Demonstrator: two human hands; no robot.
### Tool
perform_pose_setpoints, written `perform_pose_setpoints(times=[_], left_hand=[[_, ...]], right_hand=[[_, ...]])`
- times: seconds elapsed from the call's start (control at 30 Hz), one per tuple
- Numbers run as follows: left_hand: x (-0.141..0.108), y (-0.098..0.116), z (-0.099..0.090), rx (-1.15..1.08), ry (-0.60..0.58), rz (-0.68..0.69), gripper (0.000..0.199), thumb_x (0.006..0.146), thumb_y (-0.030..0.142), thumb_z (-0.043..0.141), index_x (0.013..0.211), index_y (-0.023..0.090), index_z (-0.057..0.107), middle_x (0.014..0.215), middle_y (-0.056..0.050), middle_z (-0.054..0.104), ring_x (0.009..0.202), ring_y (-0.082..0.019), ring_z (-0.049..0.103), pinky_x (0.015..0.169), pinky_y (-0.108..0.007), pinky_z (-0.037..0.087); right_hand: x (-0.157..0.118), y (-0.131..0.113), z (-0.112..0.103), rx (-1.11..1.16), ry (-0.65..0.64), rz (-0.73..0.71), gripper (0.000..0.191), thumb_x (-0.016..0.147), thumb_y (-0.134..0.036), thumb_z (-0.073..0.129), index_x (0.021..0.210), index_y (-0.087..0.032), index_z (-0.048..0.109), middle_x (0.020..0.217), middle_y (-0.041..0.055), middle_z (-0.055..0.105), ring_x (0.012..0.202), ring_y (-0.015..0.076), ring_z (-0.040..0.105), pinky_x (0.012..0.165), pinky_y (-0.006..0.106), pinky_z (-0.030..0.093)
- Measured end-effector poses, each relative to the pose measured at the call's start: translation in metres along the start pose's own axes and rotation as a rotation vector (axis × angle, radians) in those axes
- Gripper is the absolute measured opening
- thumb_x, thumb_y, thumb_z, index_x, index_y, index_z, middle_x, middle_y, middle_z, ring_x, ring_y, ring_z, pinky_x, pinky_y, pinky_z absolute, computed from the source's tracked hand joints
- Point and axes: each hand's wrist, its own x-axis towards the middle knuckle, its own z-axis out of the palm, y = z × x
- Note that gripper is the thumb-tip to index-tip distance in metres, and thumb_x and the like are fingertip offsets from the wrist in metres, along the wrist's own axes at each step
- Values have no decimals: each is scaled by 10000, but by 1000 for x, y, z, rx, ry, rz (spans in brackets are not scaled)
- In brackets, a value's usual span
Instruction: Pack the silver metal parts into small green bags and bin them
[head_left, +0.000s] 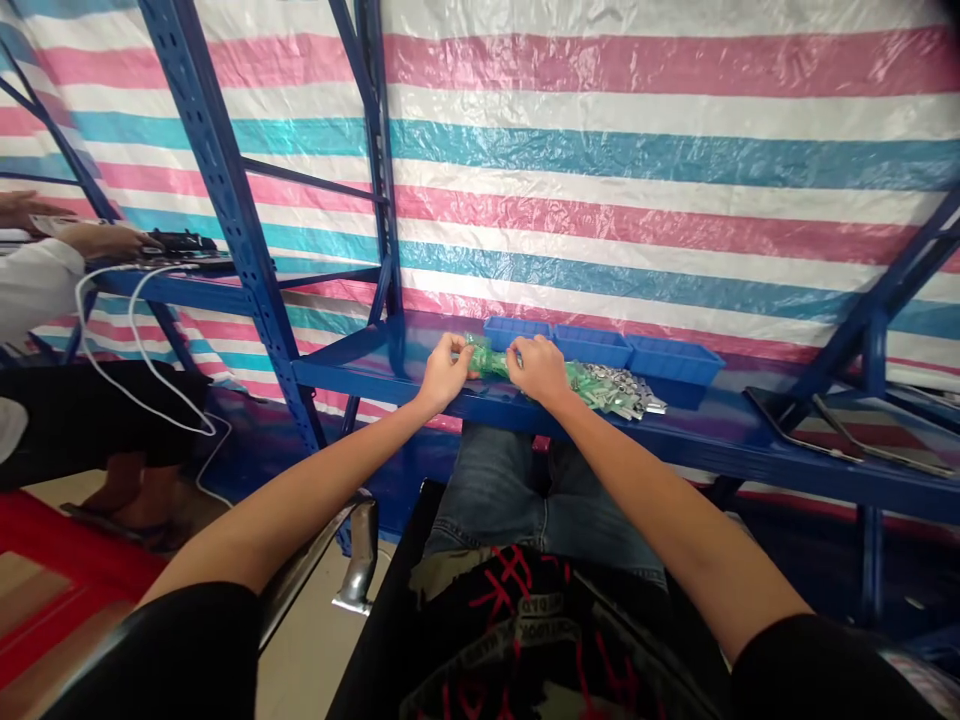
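Observation:
My left hand (445, 372) is closed in a pinch at the left end of a heap of green see-through film pieces (491, 362) on the blue shelf. My right hand (541, 368) is closed too, its fingers curled over the middle of the heap. What either pinch holds is too small to make out. To the right of my right hand lie more green-covered strips (589, 388), running into a pile of small silver metal parts (626, 388).
Blue bins (675, 360) stand in a row behind the pile. Flat dark framed panels (806, 425) lie on the right of the blue shelf (712, 425). At left, a co-worker's hands (105, 240) are over dark items on another shelf, with white cables (135, 370) hanging down.

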Motion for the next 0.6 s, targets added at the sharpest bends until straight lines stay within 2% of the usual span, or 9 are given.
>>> perform_pose_setpoints(times=[0.1, 0.2, 0.3, 0.4, 0.5, 0.6], left_hand=[[1, -3, -1, -17, -50, 12, 131, 849, 250, 513, 851, 187, 398, 889, 14, 475, 565, -60, 600, 555, -213, 517], [1, -3, -3, 33, -38, 44, 124, 853, 251, 479, 834, 192, 372, 856, 17, 466, 619, -83, 606, 598, -243, 529], [-2, -1, -4, 156, -11, 120, 76, 839, 204, 467, 811, 189, 398, 780, 16, 468, 701, -117, 559, 705, -289, 512], [-8, 4, -4, 292, -58, 245, 67, 777, 118, 497, 795, 180, 477, 824, -17, 493, 845, -166, 503, 861, -351, 448], [-14, 6, -1, 383, -142, 343, 92, 777, 105, 492, 799, 177, 546, 880, -49, 499, 904, -203, 469, 912, -388, 402], [-16, 5, 0, 428, -183, 381, 107, 792, 123, 497, 833, 177, 580, 951, -73, 500, 960, -223, 458, 940, -398, 388]], right_hand=[[3, -6, -3, 111, -13, 47, 168, 810, -301, 470, 780, -183, 586, 661, 52, 544, 752, 202, 491, 726, 321, 312], [9, -20, -2, 277, -4, 154, 206, 824, -361, 466, 822, -192, 583, 587, 10, 499, 639, 167, 475, 668, 297, 315], [15, -38, 8, 499, -30, 280, 337, 827, -496, 468, 961, -202, 564, 580, -16, 512, 593, 150, 500, 617, 276, 346], [14, -49, 24, 730, -81, 388, 464, 815, -592, 430, 1051, -206, 532, 613, -19, 543, 553, 136, 515, 552, 265, 379], [12, -47, 34, 898, -93, 483, 438, 753, -544, 503, 1016, -196, 538, 645, -15, 560, 528, 122, 501, 514, 262, 394], [11, -37, 37, 997, -80, 539, 361, 656, -434, 595, 911, -184, 548, 623, -21, 544, 539, 114, 490, 513, 252, 397]])
